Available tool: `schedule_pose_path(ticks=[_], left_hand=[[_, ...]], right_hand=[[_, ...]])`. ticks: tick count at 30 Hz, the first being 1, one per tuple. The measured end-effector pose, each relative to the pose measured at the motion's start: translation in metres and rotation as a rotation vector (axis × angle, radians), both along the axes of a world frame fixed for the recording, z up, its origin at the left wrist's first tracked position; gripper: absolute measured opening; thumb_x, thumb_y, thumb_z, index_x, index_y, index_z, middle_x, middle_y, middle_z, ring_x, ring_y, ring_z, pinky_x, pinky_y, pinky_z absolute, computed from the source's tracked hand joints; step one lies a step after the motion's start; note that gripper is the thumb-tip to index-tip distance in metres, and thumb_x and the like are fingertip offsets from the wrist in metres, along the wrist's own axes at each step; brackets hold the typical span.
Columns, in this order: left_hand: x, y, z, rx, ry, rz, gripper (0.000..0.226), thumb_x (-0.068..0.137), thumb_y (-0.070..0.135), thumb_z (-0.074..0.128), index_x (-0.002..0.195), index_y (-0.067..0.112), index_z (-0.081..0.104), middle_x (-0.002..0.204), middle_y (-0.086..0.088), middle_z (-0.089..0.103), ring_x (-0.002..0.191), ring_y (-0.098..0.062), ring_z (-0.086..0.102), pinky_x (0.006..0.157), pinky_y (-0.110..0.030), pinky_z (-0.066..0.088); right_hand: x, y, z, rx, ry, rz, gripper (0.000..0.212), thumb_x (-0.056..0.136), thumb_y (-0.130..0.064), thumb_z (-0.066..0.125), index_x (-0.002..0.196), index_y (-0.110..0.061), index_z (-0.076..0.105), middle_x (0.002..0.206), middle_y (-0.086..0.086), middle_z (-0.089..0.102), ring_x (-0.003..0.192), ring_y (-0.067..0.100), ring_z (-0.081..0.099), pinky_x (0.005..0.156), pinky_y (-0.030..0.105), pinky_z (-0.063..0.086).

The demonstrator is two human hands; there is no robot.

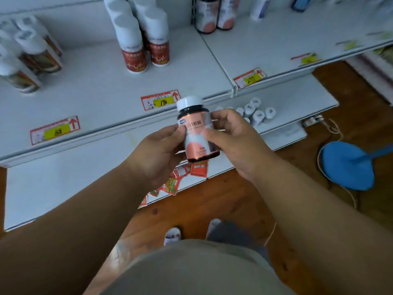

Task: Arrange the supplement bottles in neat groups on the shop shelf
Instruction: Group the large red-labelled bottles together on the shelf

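White shop shelf (102,88) ahead, price tags along its lip. Tall white-capped bottles (136,45) grouped at its back; two dark bottles (214,13) further right. My left hand (157,154) and right hand (236,141) both grip one dark, pink-labelled supplement bottle (196,133), upright, in front of the shelf edge.

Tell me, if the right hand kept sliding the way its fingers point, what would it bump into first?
The right hand points leftward, its fingers already curled round the dark bottle with the pink label. Straight past that bottle waits the left hand, gripping the other side, so probably its fingers, though depth is hard to judge.
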State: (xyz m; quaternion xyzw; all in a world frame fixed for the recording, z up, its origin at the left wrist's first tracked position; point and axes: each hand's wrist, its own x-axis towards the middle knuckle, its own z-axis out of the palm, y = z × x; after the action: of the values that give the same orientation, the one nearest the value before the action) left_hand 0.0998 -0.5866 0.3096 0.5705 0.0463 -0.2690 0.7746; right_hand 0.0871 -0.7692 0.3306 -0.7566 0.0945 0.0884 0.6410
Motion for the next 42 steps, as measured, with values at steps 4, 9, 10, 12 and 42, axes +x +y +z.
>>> schedule_pose_path(ticks=[4,9,10,12,42], left_hand=[[0.015,-0.008,0.030,0.147,-0.086,0.027,0.032,0.102,0.026,0.046,0.125,0.009,0.060,0.116,-0.012,0.071,0.106,-0.024,0.070,0.093,-0.038,0.055],[0.062,-0.036,0.052,0.256,-0.194,0.096,0.019,0.101,0.021,0.053,0.117,0.015,0.061,0.108,-0.006,0.073,0.098,-0.022,0.071,0.093,-0.043,0.056],[0.074,-0.043,0.054,0.246,-0.212,0.075,0.020,0.100,0.018,0.055,0.119,0.016,0.060,0.108,-0.005,0.073,0.099,-0.023,0.071,0.095,-0.045,0.055],[0.101,-0.058,0.058,0.245,-0.279,0.016,0.030,0.094,0.010,0.064,0.123,0.018,0.058,0.108,-0.003,0.074,0.100,-0.023,0.071,0.094,-0.043,0.055],[0.225,-0.136,0.038,0.966,-0.545,0.313,0.066,0.084,0.024,0.074,0.141,0.020,0.040,0.126,-0.002,0.055,0.099,-0.011,0.054,0.085,-0.026,0.045]], right_hand=[[0.014,-0.008,0.025,-0.005,-0.018,0.054,0.035,0.089,-0.018,0.071,0.119,-0.027,0.054,0.113,-0.005,0.069,0.098,0.010,0.068,0.079,0.028,0.058],[0.065,-0.039,0.049,-0.107,-0.098,0.090,0.043,0.082,-0.024,0.078,0.119,-0.031,0.055,0.113,-0.008,0.069,0.098,0.008,0.068,0.085,0.037,0.059],[0.080,-0.048,0.052,-0.152,-0.103,0.103,0.045,0.080,-0.027,0.079,0.119,-0.032,0.056,0.113,-0.010,0.069,0.098,0.007,0.068,0.087,0.039,0.059],[0.112,-0.067,0.058,-0.196,-0.135,0.130,0.049,0.075,-0.033,0.082,0.117,-0.035,0.057,0.111,-0.010,0.070,0.096,0.008,0.069,0.088,0.043,0.058],[0.263,-0.106,0.040,-0.514,-0.369,0.053,0.038,0.082,-0.029,0.077,0.111,-0.022,0.053,0.103,-0.007,0.059,0.096,0.016,0.062,0.074,0.025,0.043]])
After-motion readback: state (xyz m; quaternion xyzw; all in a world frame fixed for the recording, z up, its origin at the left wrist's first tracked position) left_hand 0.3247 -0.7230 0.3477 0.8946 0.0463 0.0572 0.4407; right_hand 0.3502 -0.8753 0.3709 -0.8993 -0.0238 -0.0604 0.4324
